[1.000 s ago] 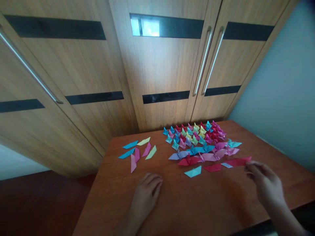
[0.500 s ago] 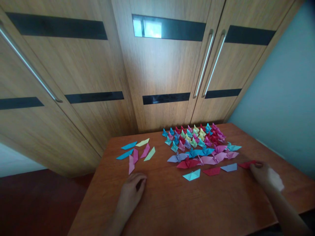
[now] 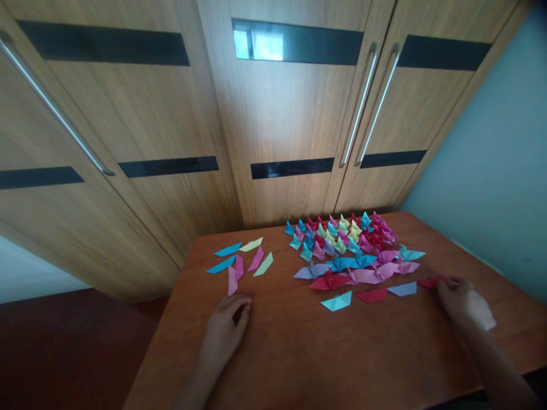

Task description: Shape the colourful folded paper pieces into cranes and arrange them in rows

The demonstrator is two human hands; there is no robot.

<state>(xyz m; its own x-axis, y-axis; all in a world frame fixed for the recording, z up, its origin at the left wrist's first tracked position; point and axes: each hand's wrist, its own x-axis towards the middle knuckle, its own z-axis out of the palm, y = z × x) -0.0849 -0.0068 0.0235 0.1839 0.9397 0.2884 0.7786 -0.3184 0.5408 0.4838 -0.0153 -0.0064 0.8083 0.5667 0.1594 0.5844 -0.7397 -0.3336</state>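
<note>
At the right, my right hand [image 3: 457, 299] has its fingers closed on the end of a red folded paper piece [image 3: 428, 282] at the table top. Left of that piece lie a lavender folded piece [image 3: 402, 289], another red one [image 3: 371, 295] and a turquoise one [image 3: 337, 301]. My left hand [image 3: 228, 324] rests on the table with curled fingers, thumb and forefinger bent toward each other around a gap; nothing shows in it. Just beyond it lie pink folded strips [image 3: 233, 281], with blue strips [image 3: 221, 265] and pale yellow strips [image 3: 264, 265] around them.
Behind the row, several paper cranes [image 3: 329, 281] lie flat-winged, and a dense group of small upright folded pieces [image 3: 341, 245] fills the back of the wooden table [image 3: 294, 353]. White paper [image 3: 482, 310] lies beside my right hand. A wooden wardrobe [image 3: 290, 119] stands behind the table.
The view has shifted slightly. My left hand has drawn back a little from the pink strips. My right hand stays at the red piece.
</note>
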